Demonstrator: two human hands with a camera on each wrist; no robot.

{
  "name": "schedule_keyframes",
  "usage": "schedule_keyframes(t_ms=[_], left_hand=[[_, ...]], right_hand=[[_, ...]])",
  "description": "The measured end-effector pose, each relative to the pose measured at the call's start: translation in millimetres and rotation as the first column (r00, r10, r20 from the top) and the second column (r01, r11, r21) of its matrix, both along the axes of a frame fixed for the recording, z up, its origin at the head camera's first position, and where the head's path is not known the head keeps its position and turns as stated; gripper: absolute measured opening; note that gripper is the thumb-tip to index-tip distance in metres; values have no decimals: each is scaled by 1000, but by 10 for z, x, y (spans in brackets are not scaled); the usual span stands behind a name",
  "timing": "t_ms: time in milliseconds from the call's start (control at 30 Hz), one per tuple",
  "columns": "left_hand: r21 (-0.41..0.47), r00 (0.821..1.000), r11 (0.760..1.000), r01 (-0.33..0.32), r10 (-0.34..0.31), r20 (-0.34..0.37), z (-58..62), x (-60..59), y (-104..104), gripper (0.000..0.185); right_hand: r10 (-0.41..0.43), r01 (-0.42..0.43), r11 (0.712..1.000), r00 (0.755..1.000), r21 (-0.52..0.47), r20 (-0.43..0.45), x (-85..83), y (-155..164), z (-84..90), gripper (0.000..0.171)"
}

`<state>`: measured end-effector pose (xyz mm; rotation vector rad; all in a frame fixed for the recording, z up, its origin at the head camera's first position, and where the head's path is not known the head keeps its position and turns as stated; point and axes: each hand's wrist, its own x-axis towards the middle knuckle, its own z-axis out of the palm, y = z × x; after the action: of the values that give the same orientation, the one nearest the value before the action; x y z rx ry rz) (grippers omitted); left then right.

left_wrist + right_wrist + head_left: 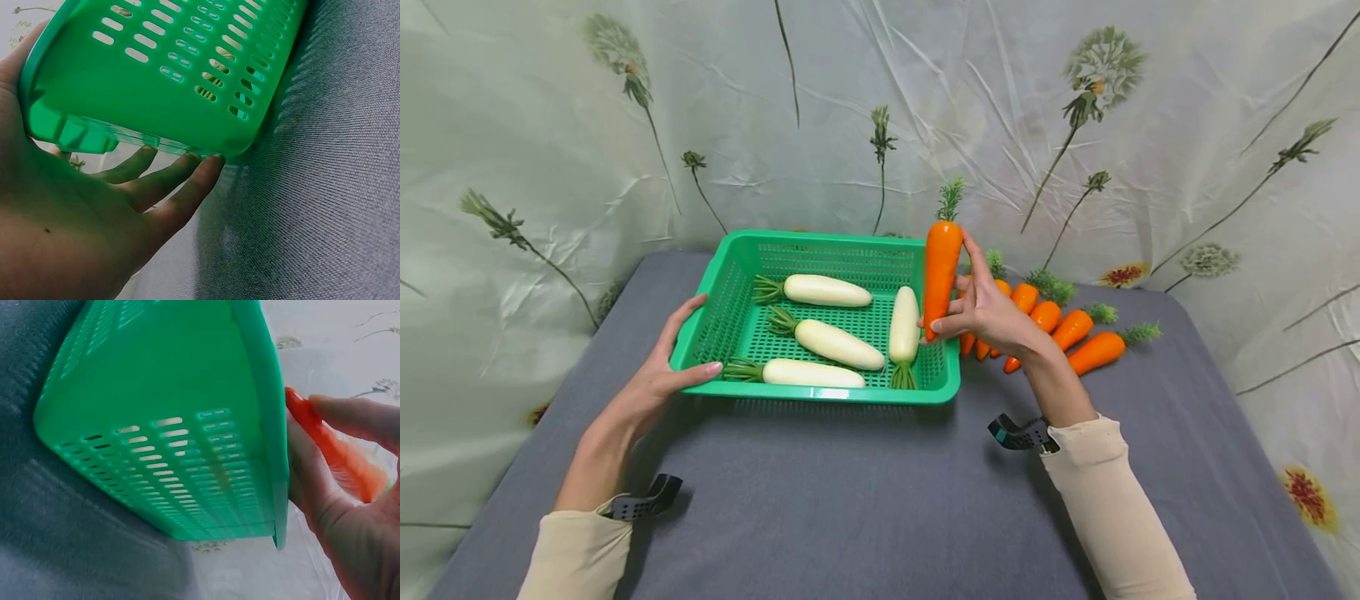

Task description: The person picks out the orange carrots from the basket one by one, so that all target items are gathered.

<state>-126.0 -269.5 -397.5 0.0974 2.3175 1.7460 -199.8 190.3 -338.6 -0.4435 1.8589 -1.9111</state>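
Observation:
My right hand (994, 318) pinches an orange carrot (943, 268) with a green leafy top, thumb low near its tip and fingers along its side. The carrot stands nearly upright over the right rim of a green plastic basket (842, 395); in the right wrist view the carrot (350, 464) is just outside that rim. My left hand (658, 375) holds the basket's left end, thumb on the front corner of the rim. In the left wrist view its other fingers (181, 178) touch the outside wall. Several white radishes (838, 343) with green stems lie inside.
More carrots (1097, 353) lie side by side in a fanned row right of the basket, partly behind my right hand. A grey cloth (850, 500) covers the table. A flower-printed curtain (985, 108) hangs behind and at both sides.

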Motion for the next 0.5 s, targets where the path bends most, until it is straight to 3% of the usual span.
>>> schedule_keyframes(t_ms=[500], left_hand=[[15,1000,1000,-4,4,-7,-2,-4,-5,98]], right_hand=[[-37,32,995,998,-89,-48,166,400,-103,125]])
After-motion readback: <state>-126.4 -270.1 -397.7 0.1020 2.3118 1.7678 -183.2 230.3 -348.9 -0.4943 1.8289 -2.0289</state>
